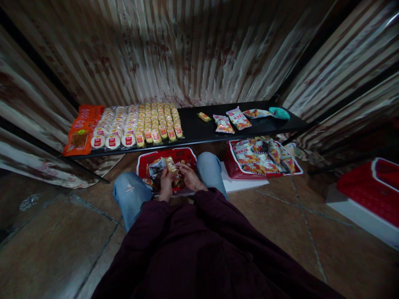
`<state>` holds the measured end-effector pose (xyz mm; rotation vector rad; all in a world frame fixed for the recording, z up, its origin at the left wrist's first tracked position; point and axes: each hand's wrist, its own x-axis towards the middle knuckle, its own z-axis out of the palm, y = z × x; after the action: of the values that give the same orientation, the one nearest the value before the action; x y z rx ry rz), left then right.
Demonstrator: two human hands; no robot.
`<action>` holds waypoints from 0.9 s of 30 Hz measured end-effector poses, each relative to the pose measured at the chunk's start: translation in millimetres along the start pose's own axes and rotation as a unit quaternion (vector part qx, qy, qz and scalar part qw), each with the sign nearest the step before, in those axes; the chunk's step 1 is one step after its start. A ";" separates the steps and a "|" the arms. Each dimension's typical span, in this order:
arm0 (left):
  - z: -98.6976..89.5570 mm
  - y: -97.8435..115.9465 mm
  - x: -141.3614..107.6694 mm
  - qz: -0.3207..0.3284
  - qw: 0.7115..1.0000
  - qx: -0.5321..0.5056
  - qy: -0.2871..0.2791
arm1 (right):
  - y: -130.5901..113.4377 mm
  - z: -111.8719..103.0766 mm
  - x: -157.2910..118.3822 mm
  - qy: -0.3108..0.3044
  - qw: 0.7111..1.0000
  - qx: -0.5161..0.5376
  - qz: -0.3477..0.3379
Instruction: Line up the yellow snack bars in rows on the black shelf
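My left hand [166, 183] is closed on a small wrapped snack cake [170, 164], holding it up over a red basket [144, 158] between my knees. Close beside it, my right hand [190, 178] has its fingers bent together at the cake's right side; what they pinch is too dark to make out. Inside the basket lie several mixed wrapped snacks [157, 167]. Ahead, on a low black shelf [195, 131], yellow wrapped cakes [156, 135] stand in tight rows. Left of them are rows of round white wrapped cakes [112, 142].
An orange packet [81, 128] lies at the shelf's left end. Toward the right are a single yellow cake [203, 117], several snack bags [238, 118] and a green packet [279, 113]. A second red basket [232, 166] holds snack bags; another red basket [368, 191] stands far right. Striped curtains [187, 54] hang behind.
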<state>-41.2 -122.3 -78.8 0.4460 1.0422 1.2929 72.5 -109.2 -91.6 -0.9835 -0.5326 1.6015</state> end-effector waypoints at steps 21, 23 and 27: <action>-15.1 -2.3 4.7 -0.182 0.970 -0.163 0.000 | 2.1 9.2 -7.7 -0.005 0.994 -0.105 -0.019; -15.7 -2.2 4.9 -0.185 0.968 -0.168 -0.008 | 2.5 9.9 -8.2 -0.006 0.993 -0.112 -0.027; -16.6 -3.3 6.0 -0.162 0.977 -0.141 -0.018 | 2.3 11.0 -9.7 -0.003 0.990 -0.134 -0.046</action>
<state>-53.4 -122.0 -92.0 0.0780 0.8432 1.1119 62.5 -117.2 -84.3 -1.1354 -0.8022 1.4761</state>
